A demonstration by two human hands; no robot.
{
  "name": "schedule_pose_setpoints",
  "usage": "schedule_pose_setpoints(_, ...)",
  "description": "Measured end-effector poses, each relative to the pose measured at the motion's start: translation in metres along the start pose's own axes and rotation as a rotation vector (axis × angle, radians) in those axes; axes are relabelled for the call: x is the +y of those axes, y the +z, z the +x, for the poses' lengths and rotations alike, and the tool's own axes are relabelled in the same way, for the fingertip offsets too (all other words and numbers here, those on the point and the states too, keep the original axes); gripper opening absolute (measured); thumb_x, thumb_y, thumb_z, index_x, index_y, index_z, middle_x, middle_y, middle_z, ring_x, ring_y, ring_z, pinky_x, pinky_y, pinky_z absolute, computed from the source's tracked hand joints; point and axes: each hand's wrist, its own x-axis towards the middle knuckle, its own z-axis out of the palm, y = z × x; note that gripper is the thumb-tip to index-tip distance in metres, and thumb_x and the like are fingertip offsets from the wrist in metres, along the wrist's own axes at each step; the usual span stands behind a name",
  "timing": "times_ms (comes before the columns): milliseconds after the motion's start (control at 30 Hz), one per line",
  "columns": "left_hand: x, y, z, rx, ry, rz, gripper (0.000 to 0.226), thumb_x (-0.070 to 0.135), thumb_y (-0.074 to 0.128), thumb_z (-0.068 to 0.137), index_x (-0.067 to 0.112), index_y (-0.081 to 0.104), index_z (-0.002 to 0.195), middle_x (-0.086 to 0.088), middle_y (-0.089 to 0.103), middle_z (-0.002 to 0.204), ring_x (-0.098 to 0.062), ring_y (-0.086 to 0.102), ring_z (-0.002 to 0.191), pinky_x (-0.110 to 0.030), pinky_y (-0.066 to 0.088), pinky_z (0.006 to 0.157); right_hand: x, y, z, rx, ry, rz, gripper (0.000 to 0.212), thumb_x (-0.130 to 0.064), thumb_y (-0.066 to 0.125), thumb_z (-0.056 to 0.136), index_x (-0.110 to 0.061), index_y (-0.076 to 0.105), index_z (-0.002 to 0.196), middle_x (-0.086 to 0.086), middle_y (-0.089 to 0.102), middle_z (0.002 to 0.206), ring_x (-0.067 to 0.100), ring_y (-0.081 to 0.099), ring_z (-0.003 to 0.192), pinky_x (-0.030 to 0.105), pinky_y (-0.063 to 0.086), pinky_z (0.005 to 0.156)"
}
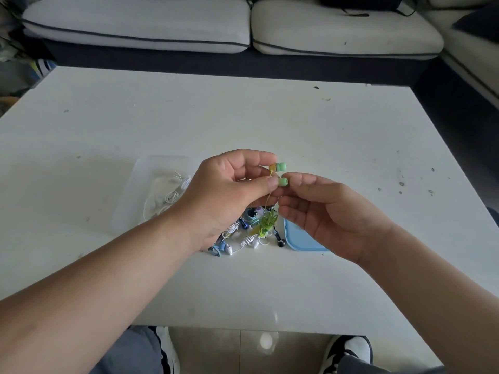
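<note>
My left hand (229,190) pinches a pair of green earbuds (281,174) above the table, one bud between forefinger and thumb tips, the other just below. Their yellow-green cable hangs down to a wound bundle (267,222) over the pile. My right hand (332,211) is held beside the buds with fingers curled, its fingertip touching the lower bud; whether it grips the cable is hidden. Under both hands lies a pile of several coiled earphones (243,238), white, blue and black.
A clear plastic box (151,190) holding white earphones sits left of the pile. A light blue lid (299,242) lies to the right. The white table (351,130) stands before a grey sofa (216,25). My knees and shoes show below the near edge.
</note>
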Motion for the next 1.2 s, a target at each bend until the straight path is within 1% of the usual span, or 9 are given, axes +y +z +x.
schedule_pose_setpoints(67,0.0006,0.0004,0.0001,0.001,-0.002,-0.044,0.031,-0.006,0.073,0.089,0.009,0.073,0.117,-0.002,0.079,0.088,-0.024,0.079,0.089,-0.040,0.064,0.085,-0.0006,0.0014,0.0000,-0.003,-0.009,0.029,0.029,-0.014,0.061,0.088,-0.002,0.072,0.111,0.011,0.076,0.096,0.015,0.074,0.080,0.025,0.061,0.073)
schedule_pose_setpoints(167,0.0005,0.0005,0.0002,-0.005,-0.002,-0.060,0.032,-0.007,0.072,0.089,0.008,0.072,0.117,-0.003,0.079,0.088,-0.024,0.079,0.089,-0.037,0.064,0.083,-0.0001,0.0035,0.0003,0.004,-0.019,0.017,0.030,-0.016,0.063,0.087,-0.002,0.071,0.112,0.010,0.076,0.095,0.014,0.074,0.079,0.024,0.061,0.072)
schedule_pose_setpoints(333,0.0001,0.0012,-0.0006,0.005,-0.009,-0.092,0.032,-0.009,0.072,0.089,0.007,0.072,0.117,-0.006,0.078,0.089,-0.026,0.079,0.089,-0.034,0.064,0.079,0.0058,0.0041,0.0020,0.031,-0.070,0.006,0.018,-0.014,0.065,0.086,-0.007,0.074,0.100,0.008,0.076,0.091,0.013,0.071,0.075,0.024,0.061,0.071)
schedule_pose_setpoints(500,-0.0009,0.0007,0.0000,0.001,-0.012,-0.133,0.032,-0.008,0.072,0.088,0.006,0.072,0.117,-0.017,0.078,0.101,-0.031,0.078,0.094,-0.038,0.063,0.083,0.0070,0.0067,0.0028,0.000,-0.067,0.024,0.017,-0.014,0.064,0.086,-0.008,0.076,0.096,0.006,0.075,0.089,0.011,0.069,0.073,0.023,0.060,0.069)
schedule_pose_setpoints(700,-0.0019,0.0008,-0.0003,-0.014,-0.024,-0.131,0.031,-0.008,0.072,0.088,0.006,0.072,0.116,-0.012,0.079,0.094,-0.031,0.078,0.092,-0.040,0.064,0.084,0.0067,0.0060,0.0041,-0.013,-0.044,0.050,0.017,-0.012,0.062,0.087,-0.012,0.078,0.081,0.004,0.072,0.083,0.008,0.067,0.069,0.020,0.059,0.068)
schedule_pose_setpoints(800,-0.0011,0.0010,-0.0006,-0.025,-0.024,-0.115,0.030,-0.007,0.073,0.088,0.005,0.072,0.115,-0.012,0.079,0.091,-0.034,0.079,0.089,-0.042,0.064,0.084,0.0046,0.0048,0.0029,-0.018,0.008,0.094,0.015,-0.009,0.061,0.086,-0.007,0.076,0.085,0.006,0.071,0.083,0.009,0.065,0.066,0.021,0.059,0.066)
schedule_pose_setpoints(967,0.0036,0.0010,-0.0021,-0.025,-0.010,-0.090,0.030,-0.010,0.073,0.088,0.004,0.072,0.114,-0.005,0.078,0.084,-0.029,0.079,0.085,-0.036,0.065,0.078,0.0007,0.0033,0.0018,-0.015,0.024,0.117,0.015,-0.006,0.061,0.085,-0.003,0.070,0.096,0.011,0.072,0.085,0.014,0.068,0.067,0.024,0.060,0.066)
schedule_pose_setpoints(1067,0.0046,0.0005,-0.0016,-0.004,0.001,-0.074,0.030,-0.008,0.074,0.087,0.006,0.073,0.113,-0.005,0.078,0.085,-0.027,0.079,0.087,-0.037,0.065,0.080,0.0002,0.0043,0.0019,-0.005,0.010,0.144,0.017,-0.007,0.059,0.089,-0.003,0.070,0.101,0.012,0.073,0.087,0.016,0.070,0.069,0.025,0.061,0.068)
schedule_pose_setpoints(1200,0.0053,-0.0004,-0.0017,0.015,0.015,-0.043,0.030,-0.007,0.075,0.087,0.007,0.073,0.114,-0.006,0.078,0.088,-0.025,0.079,0.085,-0.030,0.064,0.074,0.0013,0.0070,0.0029,-0.021,-0.002,0.095,0.021,-0.013,0.060,0.089,-0.004,0.070,0.106,0.009,0.074,0.088,0.014,0.071,0.071,0.024,0.061,0.069)
